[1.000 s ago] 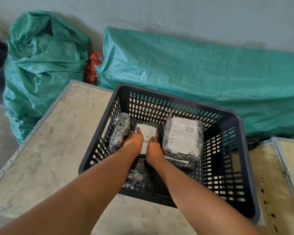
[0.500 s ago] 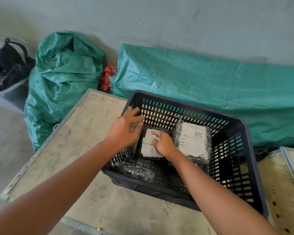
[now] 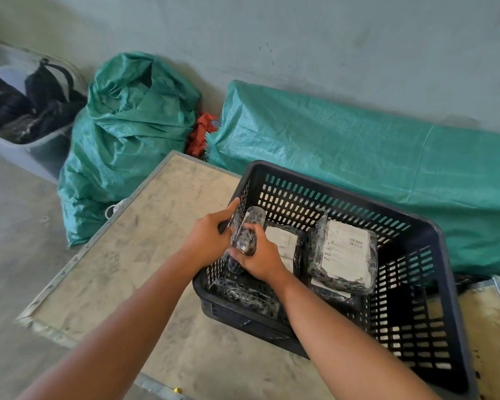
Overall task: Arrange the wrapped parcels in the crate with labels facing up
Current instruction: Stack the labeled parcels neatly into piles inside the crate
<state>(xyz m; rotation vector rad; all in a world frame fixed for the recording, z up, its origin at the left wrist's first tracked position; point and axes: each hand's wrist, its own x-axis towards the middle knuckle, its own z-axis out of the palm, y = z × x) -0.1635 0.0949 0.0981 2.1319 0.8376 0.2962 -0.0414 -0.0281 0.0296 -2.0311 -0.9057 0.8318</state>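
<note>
While both forearms reach in from the near edge over the worktop (image 3: 162,215), nearest inside the crate (image 3: 410,307) lies one wrapped parcel (image 3: 243,295) flat by the front-left corner, no label showing, w/ nothing touching it. Just beyond, held up at the crate's left wall: a dark wrapped roll (image 3: 247,229), long axis tilted near-upright, top end leaning away, lower end pointing down toward the crate floor. No label visible on it from this side; can't tell which face carries one.

Right hand (image 3: 260,261) sits under and around the roll's lower end, fingers (image 3: 250,229) curled and clamped on it, wrist bent up, forearm crossing the crate's front rim. Left hand (image 3: 208,235) comes in from outside the left wall, thumb up along the rim, fingers closed on the roll's far-left side, partly hidden behind it, so exact contact unclear. Both equally close; right carries the weight, by the look of it.

Likely next: turn the roll about its long axis to find the label, then lay it flat in the free strip along the left wall.

Further in, touching-close to the right hand: middle parcel (image 3: 283,243), white label up. Right of that, big parcel (image 3: 347,252), label up, resting atop another pkg. Beyond the crate: green tarp bundle (image 3: 358,157) against the wall, green sack (image 3: 127,134) far left.
</note>
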